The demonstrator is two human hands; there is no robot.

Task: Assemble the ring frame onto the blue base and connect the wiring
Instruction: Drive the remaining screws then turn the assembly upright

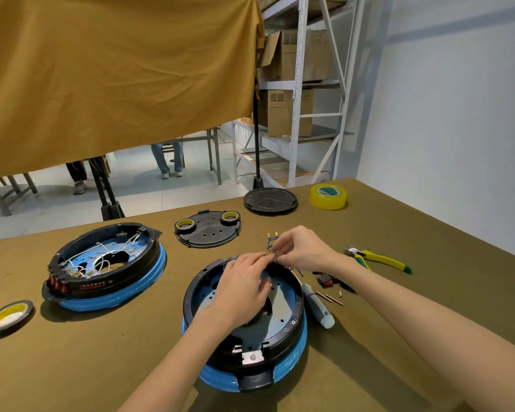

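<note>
At the black plastic ring frame's (298, 315) twelve o'clock rim, both hands pinch a thin blue wire (270, 242); the left hand (244, 288) hides the blue base's (292, 362) centre, and the right hand's (304, 248) fingertips blur together.

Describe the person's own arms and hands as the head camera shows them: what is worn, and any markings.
Both forearms are bare up to the frame's lower edge; no sleeve or cuff shows. The left hand and right hand wear no gloves, and no ring, watch, bracelet or marking is visible. The fingers are uncovered, though slightly blurred.
</note>
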